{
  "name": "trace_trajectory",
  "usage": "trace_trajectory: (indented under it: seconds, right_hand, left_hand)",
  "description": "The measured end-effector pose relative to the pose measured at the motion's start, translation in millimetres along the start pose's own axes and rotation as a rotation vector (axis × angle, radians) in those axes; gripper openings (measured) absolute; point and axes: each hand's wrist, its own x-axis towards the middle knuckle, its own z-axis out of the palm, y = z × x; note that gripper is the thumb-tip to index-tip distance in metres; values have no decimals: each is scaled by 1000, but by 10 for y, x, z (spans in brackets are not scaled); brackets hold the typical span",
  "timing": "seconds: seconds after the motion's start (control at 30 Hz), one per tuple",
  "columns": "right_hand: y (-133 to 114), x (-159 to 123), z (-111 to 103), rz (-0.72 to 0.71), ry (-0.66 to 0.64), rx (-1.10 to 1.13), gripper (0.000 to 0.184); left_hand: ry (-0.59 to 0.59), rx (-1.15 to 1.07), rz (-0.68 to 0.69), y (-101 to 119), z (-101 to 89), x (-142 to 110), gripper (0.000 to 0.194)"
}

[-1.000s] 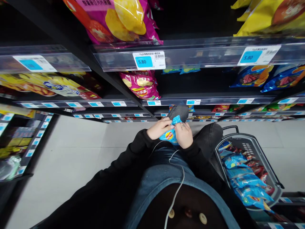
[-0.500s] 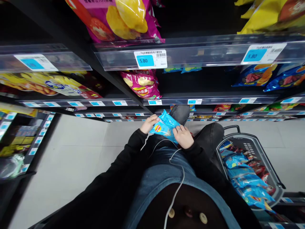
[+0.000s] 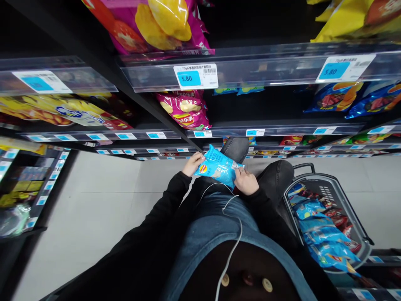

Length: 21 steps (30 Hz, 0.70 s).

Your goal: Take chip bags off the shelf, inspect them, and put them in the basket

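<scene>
Over my lap, between both hands, is a light-blue bag of potato chips (image 3: 217, 167) with a round red and yellow logo near its left end. My left hand (image 3: 193, 164) pinches the bag's left edge, thumb on top. At the opposite end my right hand (image 3: 246, 180) grips the bag's right edge, fingers closed on it. A ring shows on one finger of that hand. Right of my bent knee sits a grey shopping basket (image 3: 336, 184), in which several blue chip bags (image 3: 322, 230) lie beside several red ones (image 3: 340, 217).
In front rise dark shelves with clear price rails (image 3: 269, 71). Magenta chip bags (image 3: 185, 109), yellow bags (image 3: 354, 21) and blue bags (image 3: 333, 98) stand on them. A white cable (image 3: 233, 246) hangs down my front. Grey tiled floor (image 3: 103, 196) extends to the left, beside another shelf (image 3: 40, 192).
My right hand has shifted slightly right, from the bag's front face to its right edge. More of the bag's printed face shows now. My left hand has stayed on the left edge.
</scene>
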Motion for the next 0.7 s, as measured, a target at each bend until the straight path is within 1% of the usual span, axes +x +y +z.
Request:
trace_trajectory:
  seconds: [0.1, 0.17, 0.27, 0.33, 0.4, 0.5, 0.6, 0.67, 0.7]
  right_hand:
    - [27, -39, 56, -38, 22, 15, 13]
    - [51, -47, 96, -64, 58, 33, 14]
    - [89, -27, 144, -54, 119, 45, 14]
    - [119, -5, 174, -43, 139, 45, 14]
    - [158, 11, 210, -52, 146, 46, 14]
    - [226, 12, 259, -92, 154, 49, 14]
    - [269, 2, 250, -141, 162, 29, 14]
    - [259, 7, 194, -171, 166, 3, 15]
    - [241, 15, 152, -183, 166, -7, 15]
  left_hand:
    - [10, 161, 89, 4, -6, -27, 28]
    - [7, 207, 132, 19, -15, -46, 23]
    - [-19, 219, 202, 54, -46, -46, 35]
    - [-64, 222, 244, 69, -80, -22, 35]
    - [-102, 200, 254, 64, -120, 10, 36]
    - [-108, 194, 244, 44, -174, 36, 36]
    - [-56, 342, 286, 116, -168, 3, 32]
    - [-5, 505, 372, 252, -85, -48, 31]
    - [-6, 582, 427, 338, -13, -76, 31]
